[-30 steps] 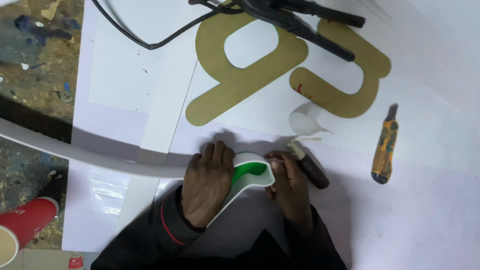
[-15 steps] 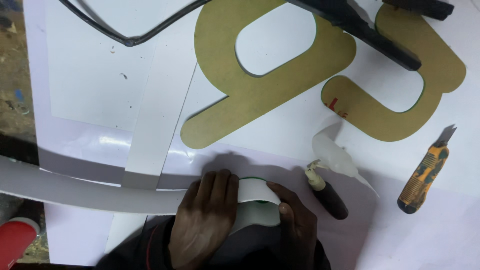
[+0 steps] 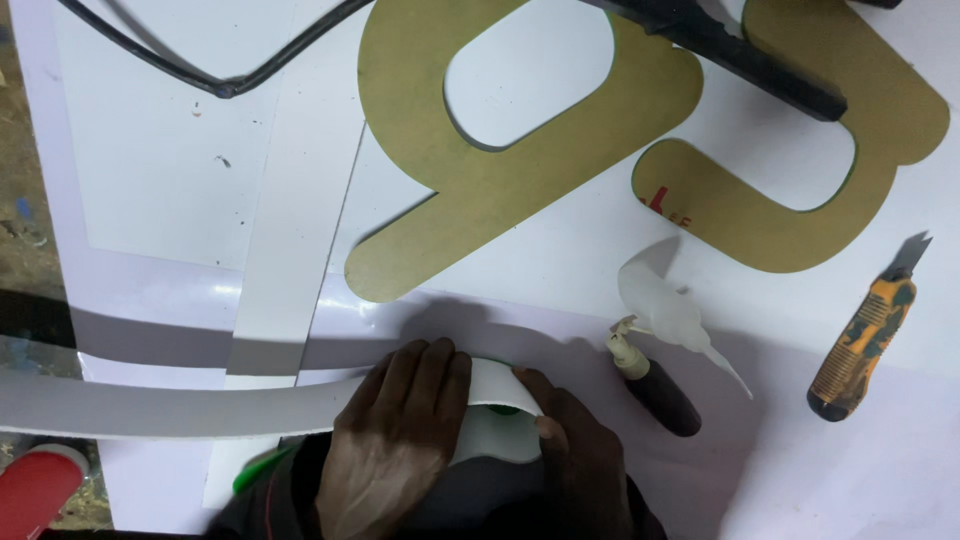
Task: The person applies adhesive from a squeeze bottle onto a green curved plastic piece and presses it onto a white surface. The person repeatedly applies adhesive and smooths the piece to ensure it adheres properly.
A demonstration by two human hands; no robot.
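My left hand [image 3: 395,440] presses flat on a long white plastic strip [image 3: 180,405] that runs in from the left and curves over a small green-edged shape [image 3: 495,420]. My right hand [image 3: 580,455] pinches the strip's curved end against that shape from the right. Both hands sit at the bottom middle of the head view, on a large white sheet [image 3: 170,170]. The shape under the strip is mostly hidden.
Two big brown board cut-out shapes [image 3: 500,170] [image 3: 800,190] lie above the hands. A dark-handled tool [image 3: 655,385] with a clear plastic scrap [image 3: 665,305] lies to the right, an orange utility knife [image 3: 865,345] further right. A black cable [image 3: 215,80] and a black bar [image 3: 740,60] cross the top. A red cup [image 3: 35,490] stands bottom left.
The view has moved closer and shifted. My hands have wrapped the white strip further over the green-edged shape, which now shows much less green.
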